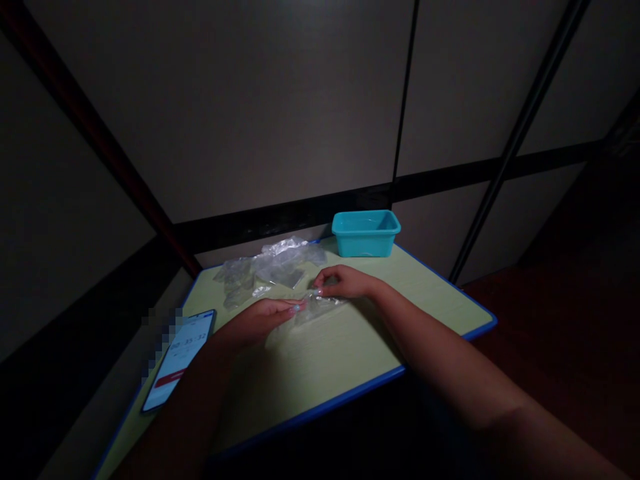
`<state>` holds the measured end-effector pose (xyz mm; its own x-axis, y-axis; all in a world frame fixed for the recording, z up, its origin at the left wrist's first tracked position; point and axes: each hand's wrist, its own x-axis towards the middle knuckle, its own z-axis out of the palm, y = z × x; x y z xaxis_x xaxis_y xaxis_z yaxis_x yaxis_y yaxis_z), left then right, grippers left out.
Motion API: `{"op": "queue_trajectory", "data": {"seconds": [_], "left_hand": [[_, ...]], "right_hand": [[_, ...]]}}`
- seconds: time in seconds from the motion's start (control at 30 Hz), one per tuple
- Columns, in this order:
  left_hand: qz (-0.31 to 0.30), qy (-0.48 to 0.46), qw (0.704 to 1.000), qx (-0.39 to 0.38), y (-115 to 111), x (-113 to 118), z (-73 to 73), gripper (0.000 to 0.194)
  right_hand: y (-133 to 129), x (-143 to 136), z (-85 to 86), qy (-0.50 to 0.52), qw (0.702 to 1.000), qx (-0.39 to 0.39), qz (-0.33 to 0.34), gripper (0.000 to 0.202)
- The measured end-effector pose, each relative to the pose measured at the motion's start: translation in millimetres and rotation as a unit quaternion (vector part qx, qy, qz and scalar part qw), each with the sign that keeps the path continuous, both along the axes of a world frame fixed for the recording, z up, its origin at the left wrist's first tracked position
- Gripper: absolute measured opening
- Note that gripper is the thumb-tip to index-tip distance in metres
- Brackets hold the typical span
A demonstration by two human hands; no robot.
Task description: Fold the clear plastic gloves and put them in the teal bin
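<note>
A clear plastic bag (316,309) stretches between my two hands, just above the table's middle. My left hand (267,315) is closed on its left side, thumb on top. With thumb and fingers pinched together, my right hand (341,281) grips the bag's upper edge. Beyond my hands lies a crumpled heap of clear plastic bags (285,257), spread toward the table's back left. Whether anything is inside the held bag I cannot tell.
A turquoise plastic basket (366,244) stands at the table's back edge. On the left, partly behind my forearm, lies a phone (183,353) with a timer showing. The pale table (340,360) has a blue rim; cabinet panels (280,120) rise right behind it.
</note>
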<state>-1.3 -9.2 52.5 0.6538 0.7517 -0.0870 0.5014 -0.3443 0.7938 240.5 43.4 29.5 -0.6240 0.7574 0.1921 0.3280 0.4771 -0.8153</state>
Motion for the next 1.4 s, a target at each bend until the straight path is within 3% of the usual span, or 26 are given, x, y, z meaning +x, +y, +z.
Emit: {"op": "queue_trajectory", "data": {"seconds": [0.1,0.2,0.37,0.47,0.57,0.67,0.87,1.07,1.27,1.4], "left_hand": [[-0.002,-0.011,1.0,-0.004,0.0,1.1,-0.4,0.043],[0.017,-0.018,1.0,-0.006,0.2,2.9,-1.1,0.041],[0.092,-0.061,0.994,-0.006,-0.4,9.3,-5.8,0.035],[0.15,-0.082,0.985,0.037,-0.7,14.1,-11.1,0.028],[0.19,-0.044,0.976,0.093,0.4,17.0,-17.1,0.034],[0.185,-0.016,0.974,0.132,3.8,17.6,-23.9,0.035],[0.186,-0.009,0.972,0.14,10.0,21.4,-37.3,0.028],[0.2,-0.009,0.966,0.163,9.4,28.3,-36.6,0.025],[0.204,0.0,0.964,0.172,12.6,26.5,-37.0,0.026],[0.199,0.011,0.958,0.204,15.3,27.0,-41.7,0.027]], "right_hand": [[-1.3,-6.0,-3.8,0.036,0.997,0.004,0.064,0.026],[-0.7,-9.8,-6.6,0.051,0.995,-0.009,0.088,0.022],[1.3,-12.7,-9.8,0.07,0.994,-0.035,0.073,0.021],[1.2,-13.7,-11.5,0.085,0.992,-0.063,0.066,0.019],[0.5,-14.4,-12.7,0.077,0.993,-0.071,0.059,0.014],[0.3,-14.3,-12.5,0.054,0.997,-0.046,0.043,0.009],[1.5,-14.5,-12.6,0.021,0.999,0.032,0.018,0.007],[4.2,-13.4,-12.7,0.027,0.999,-0.012,-0.018,0.013],[7.1,16.3,7.9,-0.107,0.984,-0.056,-0.133,0.025],[9.9,35.1,17.6,-0.227,0.96,-0.036,-0.161,0.038]]}}
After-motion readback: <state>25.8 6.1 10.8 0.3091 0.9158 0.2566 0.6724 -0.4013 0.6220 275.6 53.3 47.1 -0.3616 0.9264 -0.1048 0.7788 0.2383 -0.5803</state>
